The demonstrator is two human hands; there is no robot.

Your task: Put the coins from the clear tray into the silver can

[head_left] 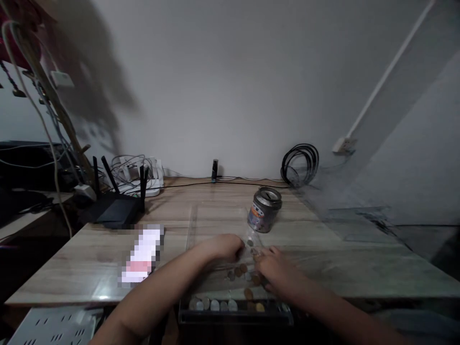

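Observation:
Scattered coins (244, 270), some silver and some copper-coloured, lie between my hands on what looks like a clear plastic tray (192, 230). More coins (214, 305) sit in a row along its dark front edge, close to me. My left hand (226, 247) is curled just left of the coins, its fingertips turned down and mostly hidden. To the right, my right hand (273, 268) bends its fingers over the coins and is closed. What either hand grips is hidden. A metal can (265, 211) with a slotted lid stands upright behind the coins.
A phone (143, 254), its screen blurred out, lies on the left of the wooden table (309, 268). Behind it are a black router (118, 208) and a white router (154, 182) with tangled cables. A black cable coil (300, 163) leans on the wall. Clear plastic (359, 223) is at right.

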